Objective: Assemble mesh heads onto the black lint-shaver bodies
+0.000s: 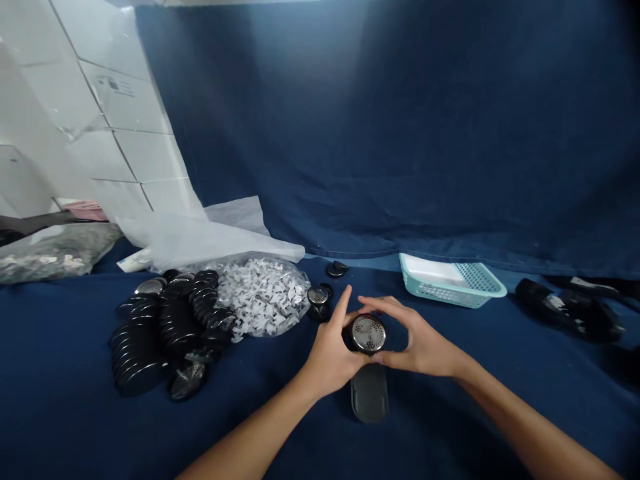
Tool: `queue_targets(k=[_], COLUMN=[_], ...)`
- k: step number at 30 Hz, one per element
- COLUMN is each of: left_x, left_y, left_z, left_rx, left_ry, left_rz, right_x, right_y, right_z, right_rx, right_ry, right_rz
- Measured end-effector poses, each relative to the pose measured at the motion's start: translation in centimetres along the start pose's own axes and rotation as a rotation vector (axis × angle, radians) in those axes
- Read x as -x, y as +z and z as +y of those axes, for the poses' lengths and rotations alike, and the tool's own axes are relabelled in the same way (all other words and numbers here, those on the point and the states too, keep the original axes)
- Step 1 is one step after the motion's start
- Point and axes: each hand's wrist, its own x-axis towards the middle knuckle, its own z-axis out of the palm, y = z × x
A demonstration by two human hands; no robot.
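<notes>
A fabric shaver with a round perforated metal head [369,333] sits between my two hands. Its dark grey handle [370,395] points toward me, low over the blue cloth. My left hand [333,350] grips the rim of the head from the left, with the index finger stretched away from it. From the right, my right hand [413,337] curves round the same head, fingers at the far edge and thumb at the near edge. Just left of my left hand lie a small metal-meshed round head [319,295] and dark round parts.
Stacked black round caps [143,347] lie at the left, beside a clear bag of small white plastic pieces [267,300]. A turquoise basket [460,297] stands at the back right, and dark objects [570,310] lie farther right. White boxes [135,100] are piled back left.
</notes>
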Motion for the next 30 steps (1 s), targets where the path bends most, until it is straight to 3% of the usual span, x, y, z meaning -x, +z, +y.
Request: queue_targets(k=[4,7,13,19,25,30], left_x=[0.0,-0.1,-0.5,-0.7,-0.7,-0.6], left_y=[0.1,0.2,0.4,0.0,0.3,0.3], left_z=[-0.5,-1.2,-1.7,-1.4,-1.4,-1.5], left_rx=[0.219,0.289,0.293,0.298,0.288,0.310], left_ry=[-0.130,-0.240,-0.359,-0.429,-0.406,-0.358], left_rz=[-0.039,-0.010,0.070,0.076,0.080,0.035], right_x=[0.1,0.2,0.2,0.2,0.3,0.4], right_y=[1.9,3.4,4.5,3.6,4.1,3.9], right_z=[1.6,2.6,3.3,3.2,3.3,3.6], right_rx=[-0.486,-0.655,-0.664,-0.823,-0.606,-0.734], right_ry=[0.131,0.236,0.350,0.319,0.322,0.291], right_rz=[-0.006,0.081,0.250,0.058,0.267,0.091])
